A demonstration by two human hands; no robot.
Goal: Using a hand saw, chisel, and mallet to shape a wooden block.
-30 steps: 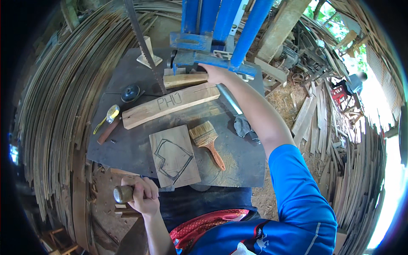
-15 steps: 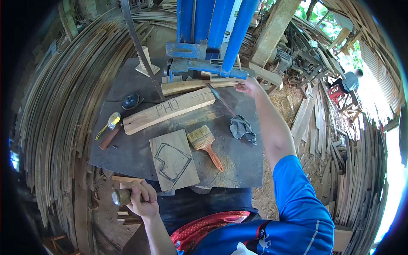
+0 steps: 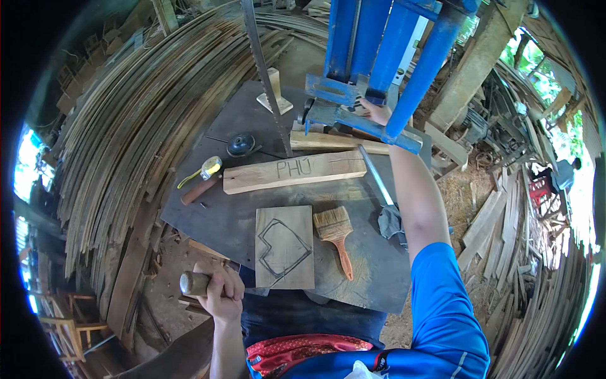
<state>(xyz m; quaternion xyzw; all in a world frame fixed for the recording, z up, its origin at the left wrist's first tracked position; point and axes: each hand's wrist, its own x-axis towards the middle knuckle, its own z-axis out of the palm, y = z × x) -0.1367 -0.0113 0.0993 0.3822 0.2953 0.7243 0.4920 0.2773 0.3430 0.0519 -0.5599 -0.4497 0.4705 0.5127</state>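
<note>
My left hand is closed round a thick wooden handle with a pale round end; whatever else belongs to it is hidden. Beyond the table my right hand reaches behind a blue metal arm of the saw frame. One finger stretches toward a grey bracket there, while the other fingers are hidden. A toothed saw blade runs down to the dark tabletop. On it lie a marked wooden beam, a board with a black outline, and a paintbrush.
A tape measure, a brown handle and a black round object lie at the left. A metal bar and a grey cloth lie by my right forearm. Stacked timber strips fill the left side.
My right hand has moved from the near side of the blue arm to behind it. The whole view has shifted and turned. My left hand keeps its hold on the wooden handle.
</note>
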